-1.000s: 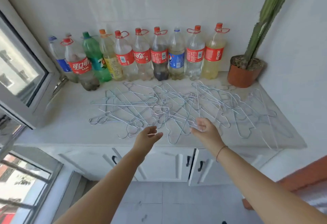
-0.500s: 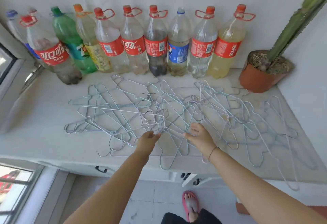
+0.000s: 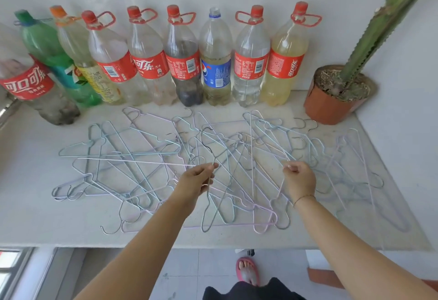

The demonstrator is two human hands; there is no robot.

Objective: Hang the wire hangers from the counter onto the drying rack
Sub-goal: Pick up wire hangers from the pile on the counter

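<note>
Pinching wire hangers (image 3: 142,162) before the bottle row (image 3: 182,67), the left hand (image 3: 195,182) (open a moment ago) and right hand (image 3: 299,181) are seemingly starting the first pick-up.

Both bare forearms reach in over the counter's (image 3: 35,216) front edge, well apart; the left hand (image 3: 195,182) is raised, thumb and curled fingers pinching a grey hanger wire (image 3: 206,204); the right hand (image 3: 300,181), knuckles toward the camera, pinches a pale hanger wire (image 3: 281,184) at its fingertips (a thin band (image 3: 304,197) circles that wrist).
</note>
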